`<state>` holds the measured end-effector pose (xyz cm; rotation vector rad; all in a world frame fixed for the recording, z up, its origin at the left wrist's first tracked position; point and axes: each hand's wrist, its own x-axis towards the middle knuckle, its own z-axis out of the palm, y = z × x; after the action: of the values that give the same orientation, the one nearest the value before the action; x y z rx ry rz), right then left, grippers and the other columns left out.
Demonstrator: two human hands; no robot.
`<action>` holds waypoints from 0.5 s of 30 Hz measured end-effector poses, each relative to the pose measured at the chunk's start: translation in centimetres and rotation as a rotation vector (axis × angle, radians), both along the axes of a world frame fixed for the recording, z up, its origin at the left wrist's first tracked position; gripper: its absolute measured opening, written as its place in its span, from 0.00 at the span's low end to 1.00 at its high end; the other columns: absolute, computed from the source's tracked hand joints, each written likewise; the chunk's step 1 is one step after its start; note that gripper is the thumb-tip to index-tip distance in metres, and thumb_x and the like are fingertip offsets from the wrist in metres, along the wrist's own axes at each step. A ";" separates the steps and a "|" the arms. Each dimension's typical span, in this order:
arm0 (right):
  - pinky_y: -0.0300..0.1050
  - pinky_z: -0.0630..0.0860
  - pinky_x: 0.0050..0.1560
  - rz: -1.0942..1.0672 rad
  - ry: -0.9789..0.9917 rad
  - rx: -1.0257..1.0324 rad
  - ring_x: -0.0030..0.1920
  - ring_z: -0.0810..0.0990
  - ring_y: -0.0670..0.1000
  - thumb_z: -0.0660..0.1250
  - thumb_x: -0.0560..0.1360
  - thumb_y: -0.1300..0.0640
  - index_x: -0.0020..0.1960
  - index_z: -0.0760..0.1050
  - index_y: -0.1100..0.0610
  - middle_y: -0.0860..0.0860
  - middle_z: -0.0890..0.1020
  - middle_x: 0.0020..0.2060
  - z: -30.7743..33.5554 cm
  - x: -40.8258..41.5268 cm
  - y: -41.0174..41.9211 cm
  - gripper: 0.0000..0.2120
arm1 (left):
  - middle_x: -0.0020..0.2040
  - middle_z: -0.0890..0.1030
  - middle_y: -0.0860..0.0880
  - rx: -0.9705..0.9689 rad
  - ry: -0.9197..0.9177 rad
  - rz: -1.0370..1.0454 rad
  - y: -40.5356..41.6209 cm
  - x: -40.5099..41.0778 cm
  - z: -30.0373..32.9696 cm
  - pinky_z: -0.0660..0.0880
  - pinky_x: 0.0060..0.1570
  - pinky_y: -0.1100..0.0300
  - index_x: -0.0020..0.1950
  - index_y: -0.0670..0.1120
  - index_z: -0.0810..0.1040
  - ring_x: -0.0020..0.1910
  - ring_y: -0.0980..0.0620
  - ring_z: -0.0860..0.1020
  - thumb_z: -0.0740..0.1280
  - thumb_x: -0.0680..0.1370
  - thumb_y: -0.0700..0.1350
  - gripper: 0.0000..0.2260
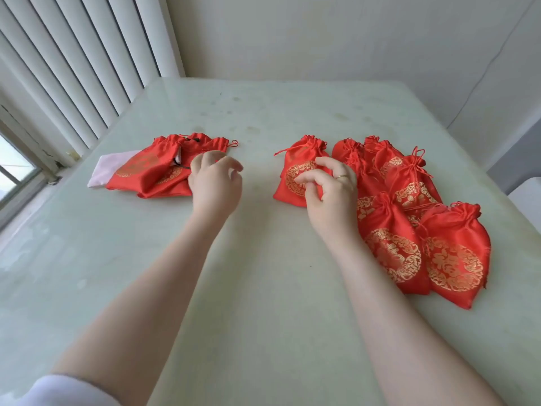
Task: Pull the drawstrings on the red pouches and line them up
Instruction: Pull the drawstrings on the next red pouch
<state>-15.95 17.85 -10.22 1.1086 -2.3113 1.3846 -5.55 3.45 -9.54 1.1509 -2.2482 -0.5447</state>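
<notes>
- Forearms reach out over pale table (263,288), sleeves pushed back.
- Cinched pouches (424,230) lie in a rough cluster at right, nearest ones overlapping, not yet a clean row.
- Right hand (330,194), fingers curled, rests on newest pouch (298,174); grip unclear, probably setting it in place.
- Left hand (215,183), loosely curled, empty, touches undone pile (164,168) at left.
- Next: pick one, find both drawstrings, pull.

Loose red pouches (164,168) heaped left, cinched pouches (409,218) apparently overlapping right

Soft daylight from the window (17,168) at left; wide-angle edges bend.
</notes>
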 end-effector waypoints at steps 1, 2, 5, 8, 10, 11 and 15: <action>0.44 0.65 0.59 0.024 -0.010 0.014 0.57 0.74 0.59 0.62 0.69 0.64 0.40 0.83 0.54 0.56 0.79 0.53 0.1 0.4 -0.3 0.12 | 0.68 0.69 0.46 -0.036 -0.071 0.023 -0.8 1.0 -0.1 0.54 0.66 0.53 0.53 0.46 0.80 0.71 0.44 0.57 0.61 0.76 0.39 0.11; 0.44 0.65 0.59 0.042 -0.024 0.027 0.57 0.73 0.58 0.61 0.69 0.64 0.41 0.83 0.55 0.55 0.79 0.53 0.1 0.5 -0.3 0.12 | 0.71 0.66 0.45 -0.058 -0.136 0.046 -1.4 1.6 -0.2 0.52 0.68 0.50 0.54 0.46 0.80 0.73 0.43 0.54 0.59 0.76 0.39 0.12; 0.40 0.64 0.60 0.083 -0.051 0.067 0.58 0.73 0.57 0.62 0.70 0.65 0.42 0.82 0.56 0.55 0.79 0.53 0.1 1.0 -0.6 0.11 | 0.72 0.63 0.43 -0.096 -0.180 0.146 -2.8 3.5 -0.3 0.53 0.68 0.48 0.61 0.45 0.75 0.73 0.42 0.55 0.56 0.77 0.37 0.15; 0.33 0.61 0.56 0.103 -0.064 0.083 0.57 0.74 0.57 0.63 0.71 0.67 0.42 0.82 0.57 0.57 0.79 0.52 0.0 1.5 -0.8 0.11 | 0.67 0.67 0.40 -0.085 -0.137 0.234 -3.7 4.5 0.0 0.61 0.62 0.46 0.65 0.42 0.68 0.66 0.38 0.64 0.54 0.76 0.33 0.18; 0.34 0.61 0.56 0.131 -0.065 0.099 0.58 0.74 0.57 0.63 0.71 0.68 0.42 0.82 0.59 0.57 0.78 0.52 0.1 1.9 -1.1 0.10 | 0.66 0.67 0.38 -0.074 -0.140 0.265 -4.3 5.1 0.2 0.64 0.58 0.45 0.66 0.40 0.66 0.62 0.36 0.66 0.53 0.75 0.31 0.19; 0.35 0.62 0.57 0.148 -0.065 0.114 0.58 0.74 0.57 0.63 0.72 0.68 0.43 0.82 0.59 0.57 0.78 0.53 0.3 2.2 -1.4 0.10 | 0.65 0.68 0.37 -0.070 -0.148 0.274 -4.6 5.4 0.4 0.65 0.57 0.45 0.65 0.38 0.65 0.61 0.36 0.66 0.53 0.75 0.30 0.19; 0.36 0.62 0.56 0.212 -0.078 0.191 0.57 0.72 0.56 0.63 0.73 0.67 0.44 0.82 0.58 0.57 0.77 0.54 0.6 3.5 -2.7 0.10 | 0.58 0.73 0.33 0.005 -0.234 0.299 -5.9 5.6 1.5 0.67 0.54 0.47 0.61 0.35 0.66 0.60 0.35 0.69 0.55 0.75 0.29 0.14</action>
<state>-12.49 15.19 -9.58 1.4161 -2.4850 1.3192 0.03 -2.43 -8.04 1.5887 -2.2037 -0.3079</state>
